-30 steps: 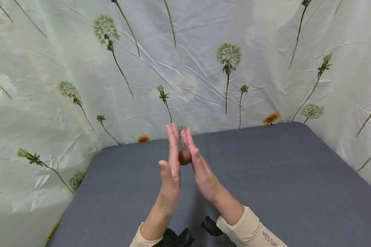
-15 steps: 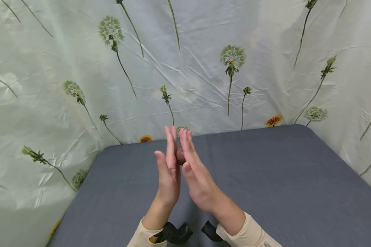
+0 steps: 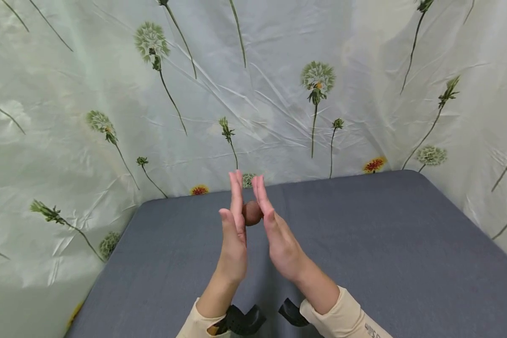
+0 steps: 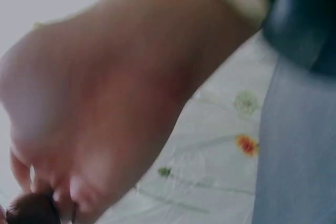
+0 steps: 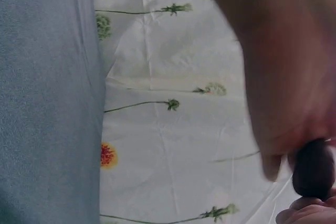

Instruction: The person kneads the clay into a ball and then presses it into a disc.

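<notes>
A small brown ball (image 3: 252,213), perhaps of clay or dough, sits between the fingers of both hands, above the table. My left hand (image 3: 233,244) is upright with straight fingers, its palm side against the ball. From the other side my right hand (image 3: 280,241) leans in, fingers straight and touching the ball too. The palms stand apart at the heels. In the left wrist view the ball (image 4: 34,208) shows dark at the lower left corner, by the fingers. The right wrist view has the ball (image 5: 314,169) between the two hands at the right edge.
A table (image 3: 363,244) with a grey-blue cover lies below the hands. Behind it hangs a pale curtain (image 3: 270,117) printed with dandelions and orange flowers. Black straps (image 3: 245,320) are at the wrists, beside cream sleeves (image 3: 342,312).
The hands slide against each other around the ball: the right hand came back and turned, then moved forward again. The ball shifted left, then right, and shows more now.
</notes>
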Available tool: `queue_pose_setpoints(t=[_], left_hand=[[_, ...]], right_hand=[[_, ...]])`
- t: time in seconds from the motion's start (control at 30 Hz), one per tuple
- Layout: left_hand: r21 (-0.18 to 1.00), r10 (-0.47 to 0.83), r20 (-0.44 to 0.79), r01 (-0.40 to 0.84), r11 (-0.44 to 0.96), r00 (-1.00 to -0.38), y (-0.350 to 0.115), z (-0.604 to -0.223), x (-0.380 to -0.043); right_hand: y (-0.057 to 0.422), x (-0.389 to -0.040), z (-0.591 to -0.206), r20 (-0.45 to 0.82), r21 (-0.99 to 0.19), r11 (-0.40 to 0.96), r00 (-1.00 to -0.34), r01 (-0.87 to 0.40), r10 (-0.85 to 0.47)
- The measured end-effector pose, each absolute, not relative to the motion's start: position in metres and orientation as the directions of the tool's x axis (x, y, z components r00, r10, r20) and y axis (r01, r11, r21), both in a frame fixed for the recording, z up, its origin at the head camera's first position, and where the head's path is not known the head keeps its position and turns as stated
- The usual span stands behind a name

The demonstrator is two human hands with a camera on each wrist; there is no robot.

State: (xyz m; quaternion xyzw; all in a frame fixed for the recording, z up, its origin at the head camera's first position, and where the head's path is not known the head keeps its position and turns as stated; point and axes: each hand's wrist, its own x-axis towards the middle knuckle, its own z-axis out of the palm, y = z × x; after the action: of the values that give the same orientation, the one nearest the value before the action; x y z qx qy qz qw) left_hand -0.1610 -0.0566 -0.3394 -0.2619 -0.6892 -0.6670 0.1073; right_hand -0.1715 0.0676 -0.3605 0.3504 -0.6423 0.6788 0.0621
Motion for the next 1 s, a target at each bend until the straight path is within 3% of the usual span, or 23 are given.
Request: queue_pose_setpoints(t=[0.17,0.27,0.4,0.7,0.87,1.0], left_hand=[[0.905,0.216,0.42,0.389,-0.172,-0.881,-0.064,-0.346,-0.171],[0.909,0.297,0.411,0.366,-0.198,-0.862,-0.054,-0.349,-0.167],[0.898,0.34,0.441,0.411,-0.158,-0.831,-0.047,-0.348,-0.16],[0.883,0.153,0.469,0.462,-0.079,-0.87,-0.078,-0.335,-0.165],[0.868,0.221,0.483,0.497,0.008,-0.847,-0.064,-0.344,-0.162],[0.837,0.293,0.509,0.544,0.047,-0.809,-0.046,-0.353,-0.155]], right_hand=[[0.063,-0.161,-0.358,0.593,-0.782,-0.071,-0.706,-0.619,-0.387],[0.07,-0.167,-0.353,0.62,-0.759,-0.041,-0.703,-0.65,-0.348],[0.076,-0.18,-0.353,0.601,-0.786,-0.063,-0.736,-0.615,-0.312],[0.044,-0.168,-0.37,0.55,-0.813,-0.069,-0.722,-0.579,-0.42],[0.052,-0.169,-0.368,0.604,-0.773,-0.026,-0.723,-0.634,-0.337],[0.064,-0.18,-0.37,0.619,-0.777,-0.071,-0.739,-0.626,-0.264]])
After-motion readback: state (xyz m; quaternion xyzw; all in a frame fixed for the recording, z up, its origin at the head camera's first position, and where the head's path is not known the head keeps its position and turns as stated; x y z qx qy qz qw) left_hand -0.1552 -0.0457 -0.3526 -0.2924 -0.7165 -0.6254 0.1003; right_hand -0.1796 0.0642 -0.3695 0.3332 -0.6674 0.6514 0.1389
